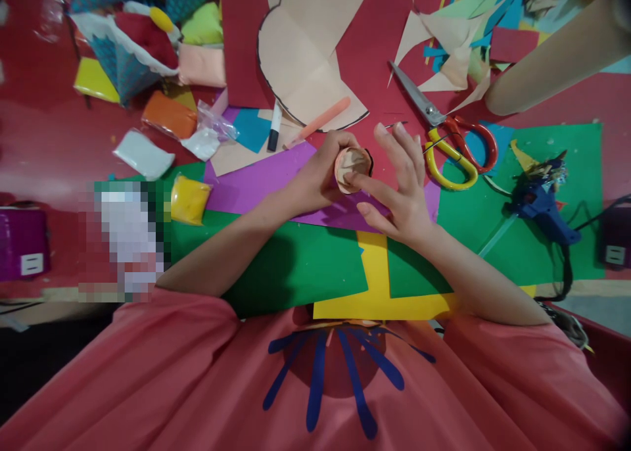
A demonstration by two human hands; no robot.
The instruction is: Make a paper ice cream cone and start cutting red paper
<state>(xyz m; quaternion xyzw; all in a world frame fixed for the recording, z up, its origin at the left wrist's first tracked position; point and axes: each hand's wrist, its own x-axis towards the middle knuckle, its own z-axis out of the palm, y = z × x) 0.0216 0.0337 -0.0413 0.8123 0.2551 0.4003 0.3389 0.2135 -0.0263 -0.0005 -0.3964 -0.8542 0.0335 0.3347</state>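
My left hand (328, 171) wraps round a small rolled paper tube (352, 162), peach-coloured with a dark edge on one side. Its round opening faces up toward me. My right hand (401, 194) is beside it with the fingers spread, and its index finger reaches into the mouth of the tube. The far end of the tube is hidden. Just beyond my right hand lie scissors (434, 119) with yellow and red handles, blades pointing away to the left. An orange stick-like pen (323, 119) and a black-and-white marker (275, 129) lie beyond my left hand.
Purple (256, 181) and green (315, 267) paper sheets lie under my hands. A blue glue gun (542, 208) with its cord is at right. Several clay packets (190, 200) and blue-patterned cones (123, 60) are at left. A large peach paper cutout (305, 63) and a cardboard tube (552, 56) lie farther back.
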